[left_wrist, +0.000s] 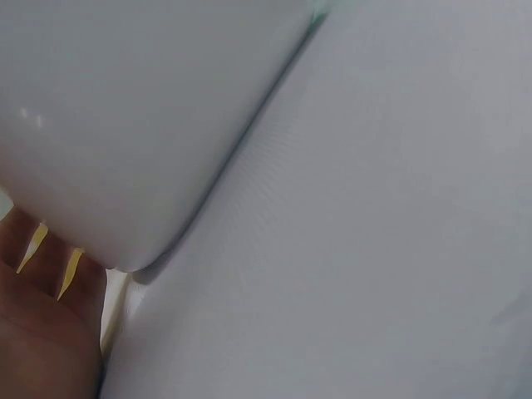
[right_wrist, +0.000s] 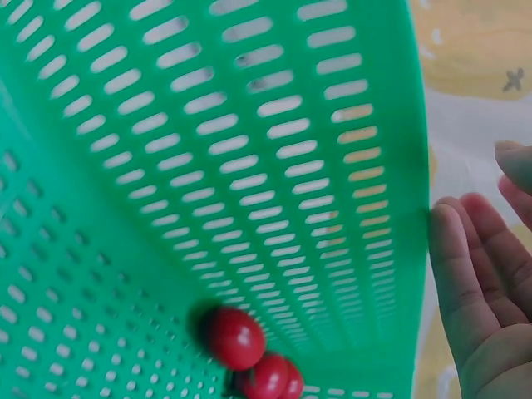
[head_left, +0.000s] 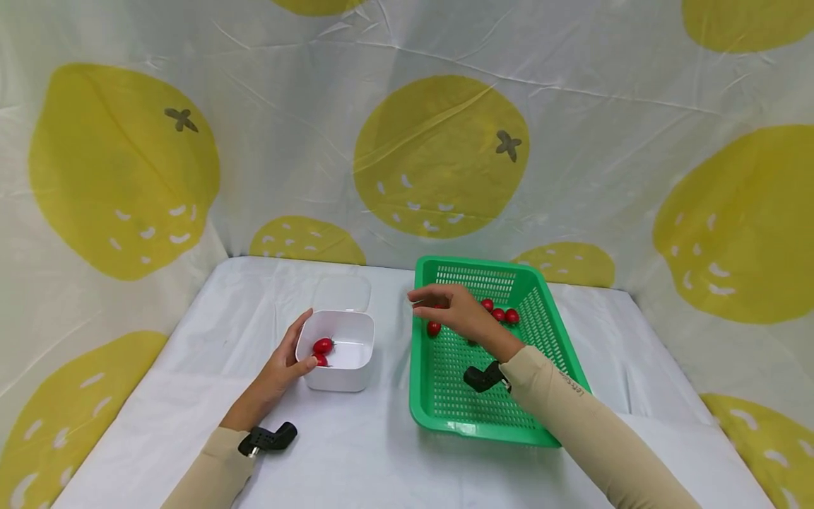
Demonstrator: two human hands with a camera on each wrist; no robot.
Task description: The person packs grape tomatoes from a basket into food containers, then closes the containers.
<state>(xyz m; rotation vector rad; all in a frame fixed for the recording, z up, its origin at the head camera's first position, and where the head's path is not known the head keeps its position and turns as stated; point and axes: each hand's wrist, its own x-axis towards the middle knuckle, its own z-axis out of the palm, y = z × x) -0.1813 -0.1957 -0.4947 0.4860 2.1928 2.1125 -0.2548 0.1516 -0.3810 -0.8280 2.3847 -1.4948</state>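
My left hand (head_left: 280,364) grips a small white plastic container (head_left: 340,379) at its left side, thumb at the near-left corner and fingers along the outer wall. Two red cherry tomatoes (head_left: 323,346) with green stems sit inside it. In the left wrist view the fingers (left_wrist: 54,262) lie against the smooth container wall. Over the left part of a green slotted basket (head_left: 502,430) is my right hand (head_left: 458,309), palm downward. Its fingers and thumb are apart with nothing between them in the right wrist view. Several more cherry tomatoes (head_left: 511,316) lie in the basket, one (head_left: 434,329) just below the hand.
A clear lid (head_left: 343,291) lies behind the white container. White cloth (head_left: 356,452) covers the table. A curtain (head_left: 286,155) printed with yellow lemons stands at the back and sides. The basket's raised rim is to the right of the container.
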